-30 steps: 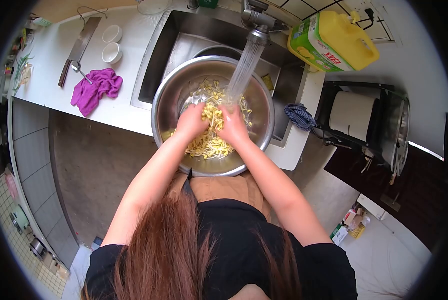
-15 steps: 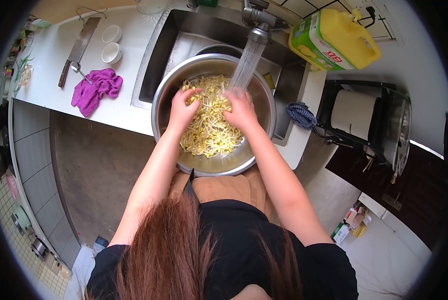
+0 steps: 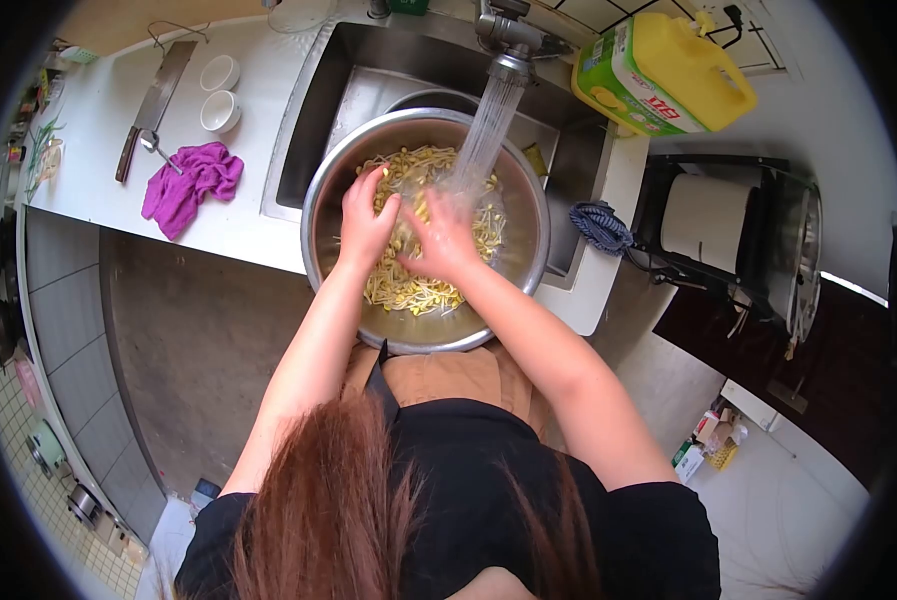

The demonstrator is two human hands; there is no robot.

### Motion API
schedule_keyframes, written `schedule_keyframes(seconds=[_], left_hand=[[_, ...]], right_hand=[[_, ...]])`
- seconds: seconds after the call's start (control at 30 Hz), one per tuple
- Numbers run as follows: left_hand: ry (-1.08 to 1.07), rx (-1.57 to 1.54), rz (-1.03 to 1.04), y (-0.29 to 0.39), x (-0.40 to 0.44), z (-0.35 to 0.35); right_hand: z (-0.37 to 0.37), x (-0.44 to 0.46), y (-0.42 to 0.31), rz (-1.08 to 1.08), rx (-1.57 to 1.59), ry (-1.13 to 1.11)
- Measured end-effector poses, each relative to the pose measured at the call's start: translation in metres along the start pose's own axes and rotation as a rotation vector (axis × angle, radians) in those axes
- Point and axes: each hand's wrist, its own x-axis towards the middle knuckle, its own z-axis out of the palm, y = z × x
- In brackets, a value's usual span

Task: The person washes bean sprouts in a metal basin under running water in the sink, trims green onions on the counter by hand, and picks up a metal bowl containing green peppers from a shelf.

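Observation:
A large steel basin rests at the near edge of the sink, with yellow-headed bean sprouts in it. Water sprays down from the faucet into the basin. On the left side of the sprouts is my left hand, thumb apart from the fingers, some fingertips among the sprouts. My right hand lies over the middle of the pile with its fingers spread, and the stream falls on its fingertips. Splashing water blurs those fingertips. I see no sprouts gripped in either hand.
Left of the sink, the counter holds a cleaver, two white bowls, a spoon and a purple cloth. A yellow jug stands at the right, with a blue-striped cloth on the counter edge.
My right hand has moved left and a little down, closer to my left hand, and its fingers have spread. The sprouts have shifted, leaving fewer at the lower right.

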Motion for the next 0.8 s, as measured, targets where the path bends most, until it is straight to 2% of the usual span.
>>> schedule_keyframes(seconds=[0.03, 0.13, 0.23, 0.33, 0.47, 0.5, 0.57, 0.6, 0.7, 0.8], left_hand=[[-0.002, 0.016, 0.002, 0.001, -0.001, 0.001], [-0.014, 0.082, 0.022, 0.003, -0.003, 0.000], [-0.007, 0.142, 0.040, 0.004, -0.006, 0.002], [-0.016, 0.278, 0.010, 0.005, -0.010, 0.003], [-0.078, 0.537, -0.025, 0.013, -0.019, 0.007], [-0.094, 0.599, -0.021, 0.019, -0.023, 0.010], [-0.131, 0.725, -0.012, 0.031, -0.033, 0.017], [-0.219, 0.772, 0.058, 0.033, -0.039, 0.019], [-0.537, 0.869, 0.292, 0.033, -0.049, 0.024], [-0.794, 0.750, 0.630, 0.024, -0.043, 0.024]], right_hand=[[-0.001, -0.005, 0.002, -0.168, -0.060, -0.046], [-0.006, -0.008, 0.011, -0.094, -0.038, 0.059], [-0.007, -0.004, 0.000, 0.123, -0.076, 0.137], [0.000, -0.010, 0.004, -0.235, 0.019, -0.070], [-0.020, -0.018, 0.017, -0.157, 0.297, 0.172], [-0.028, -0.019, 0.021, -0.096, 0.339, 0.262], [-0.034, -0.021, 0.038, 0.085, 0.440, 0.276], [-0.036, -0.024, 0.044, 0.178, 0.488, 0.284], [-0.036, -0.031, 0.054, 0.231, 0.498, 0.403], [-0.032, -0.033, 0.060, 0.208, 0.483, 0.440]])
